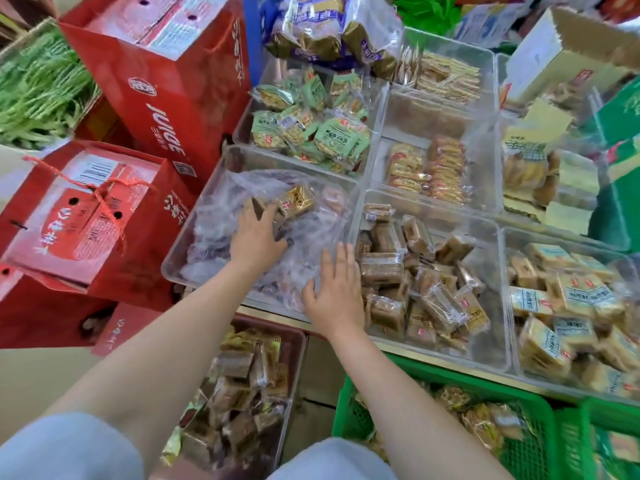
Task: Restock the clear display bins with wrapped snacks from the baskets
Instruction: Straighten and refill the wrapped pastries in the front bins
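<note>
Head view — restocking station, one frame. Step in hand, by judgement: settling stock into the near-left clear bin (207, 216), which holds dark wrapped snacks under a loose clear plastic liner (304, 244). Left hand (258, 233): grip partly closed, fingers curled on a gold-labelled brown snack pack (298, 201) lying on the liner toward the bin's far side; whether the pack is lifted or only pressed down cannot be told. Right hand (334, 289): grip fully open, fingers straight and spread, palm flat on the liner at the bin's near-right corner, holding nothing. Adjoining bin to the right (498, 341): brown wrapped cakes, roughly half full. Further bins: green-wrapped packs (325, 133) behind; orange-wrapped biscuits (429, 171); pale blue-labelled packs (568, 306) at far right. Supply below the table edge: red basket (294, 375) of brown and yellow wrapped snacks under the left forearm, green basket (540, 431) of yellowish packs under the right. Also present: red juice cartons (166, 98) at left, green beans (38, 95) at far left. Next move, by judgement — free the pack into the bin, then reach down to a basket for another handful; the slack liner calls for the flat right hand to keep it from bunching over the stock.
</note>
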A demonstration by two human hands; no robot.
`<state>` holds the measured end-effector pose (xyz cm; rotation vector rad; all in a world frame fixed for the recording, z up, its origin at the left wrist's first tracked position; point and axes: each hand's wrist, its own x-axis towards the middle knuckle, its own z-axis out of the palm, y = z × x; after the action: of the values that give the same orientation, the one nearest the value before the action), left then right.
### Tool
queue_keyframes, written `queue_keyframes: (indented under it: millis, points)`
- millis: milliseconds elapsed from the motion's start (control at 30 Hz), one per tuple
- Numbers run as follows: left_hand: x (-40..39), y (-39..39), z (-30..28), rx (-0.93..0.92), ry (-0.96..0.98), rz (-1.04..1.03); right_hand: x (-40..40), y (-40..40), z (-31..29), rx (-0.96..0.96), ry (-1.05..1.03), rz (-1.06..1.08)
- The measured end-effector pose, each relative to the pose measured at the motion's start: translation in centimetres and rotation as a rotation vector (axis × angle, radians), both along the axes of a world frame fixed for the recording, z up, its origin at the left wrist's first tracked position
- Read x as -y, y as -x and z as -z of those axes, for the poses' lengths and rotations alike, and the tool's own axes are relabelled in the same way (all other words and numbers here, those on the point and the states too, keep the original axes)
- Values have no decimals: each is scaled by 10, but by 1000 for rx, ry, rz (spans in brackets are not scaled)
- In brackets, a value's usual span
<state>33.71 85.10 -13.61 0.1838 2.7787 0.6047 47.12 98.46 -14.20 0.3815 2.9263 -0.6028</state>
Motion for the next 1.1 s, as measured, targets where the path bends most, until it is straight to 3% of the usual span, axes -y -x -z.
queue_keyframes:
  millis: [167, 333, 467, 567, 667, 733, 833, 900, 1033, 1100]
  points:
    - [11, -3, 8, -131, -176, -91, 0, 0, -2, -2, 11, -5]
    - [23, -35, -23, -94, -434, -218, 0, -1, -5, -9, 51, 13]
    - [22, -74, -53, 290, -771, -337, -2, -10, -15, -83, 162, -31]
    - [10, -94, -62, 477, -859, -218, 3, -27, -38, -202, 330, -84]
    - [-8, -102, -65, 548, -882, -131, -9, -39, -60, -275, 454, -36]
    - [-15, -101, -55, 428, -811, -105, -35, -38, -69, -280, 426, 31]
    - [-12, -90, -29, 7, -280, 33, -81, -23, -77, -295, 247, 154]
    - [-8, -85, -13, -106, -24, 112, -109, -9, -75, -285, 97, 223]
    - [-7, -82, 3, -178, 117, 138, -136, 9, -52, 183, -87, 188]
    - [-9, -82, 2, -194, 149, 142, -132, 14, -50, 195, -119, 219]
